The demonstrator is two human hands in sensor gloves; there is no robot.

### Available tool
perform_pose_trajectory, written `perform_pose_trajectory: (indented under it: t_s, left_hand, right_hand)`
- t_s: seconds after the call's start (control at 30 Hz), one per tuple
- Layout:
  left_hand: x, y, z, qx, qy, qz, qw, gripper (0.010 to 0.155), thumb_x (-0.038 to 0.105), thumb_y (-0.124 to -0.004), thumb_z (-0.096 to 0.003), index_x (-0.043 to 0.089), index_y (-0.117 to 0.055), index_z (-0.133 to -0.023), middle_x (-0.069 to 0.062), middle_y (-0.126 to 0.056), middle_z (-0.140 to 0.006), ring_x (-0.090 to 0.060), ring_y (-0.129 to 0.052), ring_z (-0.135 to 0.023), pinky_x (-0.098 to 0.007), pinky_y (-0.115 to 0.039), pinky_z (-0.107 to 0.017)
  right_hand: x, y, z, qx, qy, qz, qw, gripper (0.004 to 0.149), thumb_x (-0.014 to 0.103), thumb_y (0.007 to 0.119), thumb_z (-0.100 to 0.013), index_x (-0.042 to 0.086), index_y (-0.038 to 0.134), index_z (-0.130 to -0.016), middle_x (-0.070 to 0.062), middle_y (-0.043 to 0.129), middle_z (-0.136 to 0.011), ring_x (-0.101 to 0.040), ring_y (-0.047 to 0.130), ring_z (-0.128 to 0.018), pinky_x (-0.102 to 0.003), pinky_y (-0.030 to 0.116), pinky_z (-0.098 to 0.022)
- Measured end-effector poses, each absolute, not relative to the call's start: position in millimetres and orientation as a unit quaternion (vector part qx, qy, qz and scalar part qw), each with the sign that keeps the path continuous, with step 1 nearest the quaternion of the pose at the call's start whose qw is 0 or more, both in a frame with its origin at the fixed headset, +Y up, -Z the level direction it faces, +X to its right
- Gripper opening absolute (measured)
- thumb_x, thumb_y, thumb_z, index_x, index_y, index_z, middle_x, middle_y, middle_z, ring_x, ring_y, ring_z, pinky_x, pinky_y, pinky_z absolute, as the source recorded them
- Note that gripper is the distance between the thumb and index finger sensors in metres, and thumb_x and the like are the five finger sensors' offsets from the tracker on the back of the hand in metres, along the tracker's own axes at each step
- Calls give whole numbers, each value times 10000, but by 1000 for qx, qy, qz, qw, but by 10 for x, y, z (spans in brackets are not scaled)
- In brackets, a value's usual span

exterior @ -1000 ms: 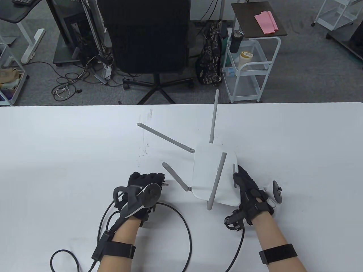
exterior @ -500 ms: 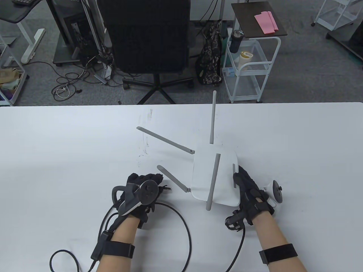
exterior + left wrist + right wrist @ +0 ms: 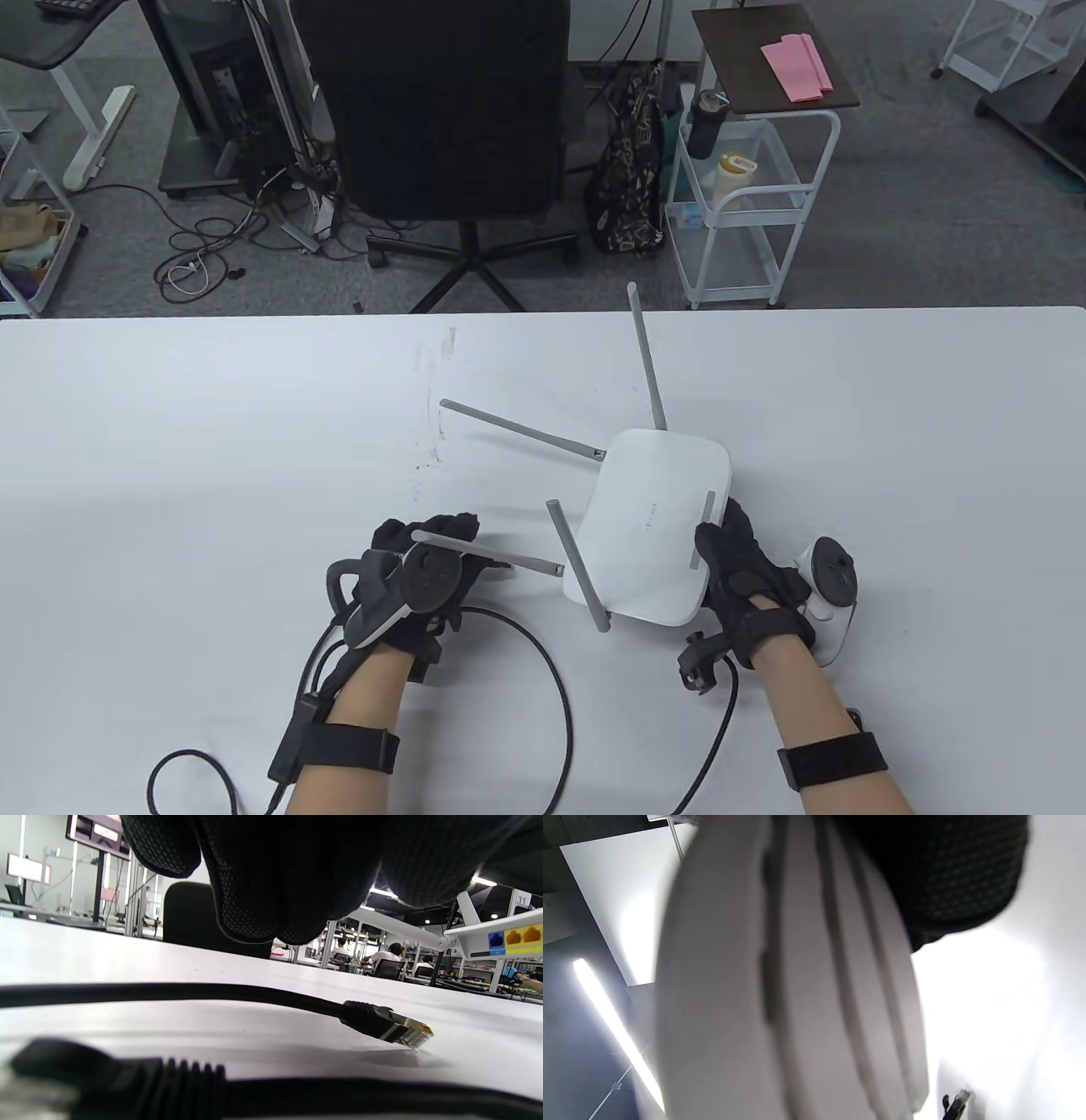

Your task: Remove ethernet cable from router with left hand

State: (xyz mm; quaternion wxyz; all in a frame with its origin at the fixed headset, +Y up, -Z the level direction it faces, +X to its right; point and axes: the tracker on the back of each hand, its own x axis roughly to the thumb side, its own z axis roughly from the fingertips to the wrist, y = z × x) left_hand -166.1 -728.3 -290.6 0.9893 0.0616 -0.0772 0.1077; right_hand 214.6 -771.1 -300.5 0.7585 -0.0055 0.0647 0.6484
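Observation:
The white router (image 3: 649, 526) with several grey antennas sits at centre right of the white table (image 3: 212, 424). My right hand (image 3: 721, 543) grips its right edge, seen close up in the right wrist view (image 3: 780, 984). My left hand (image 3: 428, 531) rests on the table left of the router, under one antenna (image 3: 492, 552). The black ethernet cable (image 3: 544, 654) loops across the table. In the left wrist view its plug (image 3: 390, 1024) lies free on the table below my fingers (image 3: 275, 878), clear of the router's blue and yellow ports (image 3: 511, 938).
A second black connector (image 3: 114, 1077) lies blurred in the near foreground of the left wrist view. Glove wires trail from both wrists (image 3: 297, 739). Beyond the table's far edge stand a black office chair (image 3: 433, 110) and a white cart (image 3: 747, 195).
The router has turned and shifted a little right in my right hand, swinging one antenna over my left hand. My left hand has drawn back slightly, leaving the plug on the table.

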Motion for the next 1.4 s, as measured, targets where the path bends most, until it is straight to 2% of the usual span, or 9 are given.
perform_pose_trajectory:
  t_s: [0.97,1.2,1.4]
  left_hand:
    - [-1727,-7302,-2937,80,-70,131,986,527,570,-785,-447,349,-840,-922,37,-961,-909,-198,-1025,-809,-560,-669,-732]
    - [-1737,-7314,-2943,78,-70,131,986,527,572,-779,-448,349,-843,-921,37,-962,-909,-199,-1024,-810,-561,-668,-732]
    - [-1731,-7319,-2940,79,-71,131,986,527,572,-778,-449,346,-844,-921,35,-960,-911,-203,-1023,-811,-562,-669,-731]
  right_hand:
    - [2050,-7762,-3006,-2,117,697,708,716,272,587,-600,-74,115,-1013,-344,575,-913,-432,966,-561,-436,900,-338]
    - [2026,-7783,-3006,-5,136,687,714,714,268,577,-599,-82,113,-1013,-379,517,-928,-468,919,-631,-482,865,-383]
    - [2085,-7779,-3002,-16,136,675,725,743,307,589,-608,-104,119,-1011,-441,405,-934,-556,801,-704,-572,777,-445]
